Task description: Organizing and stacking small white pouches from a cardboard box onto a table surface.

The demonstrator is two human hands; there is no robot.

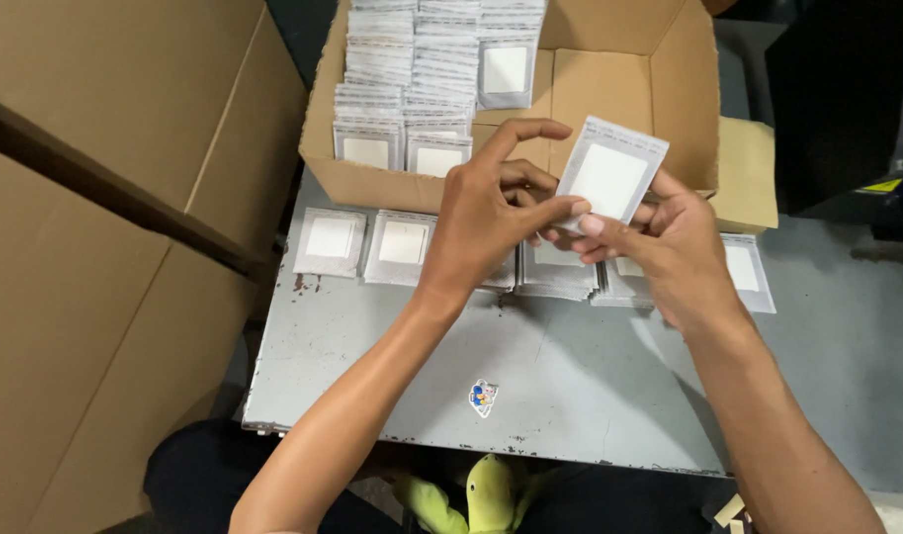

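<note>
Both the left hand (486,213) and right hand (669,247) pinch the lower edge of one grey-bordered white sachet (610,176), its long axis tilted toward one o'clock, above sachet stacks (402,247) on the grey metal counter (530,376), the open cardboard box (629,89) at twelve o'clock.

Box (629,89) behind table (570,376); packet stacks (402,242) on table before box.

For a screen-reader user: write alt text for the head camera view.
Two hands, left hand and right hand, hold a small grey-and-white packet above a worn grey table. Piles of similar packets line the table's far edge, and more fill an open cardboard box behind.
</note>
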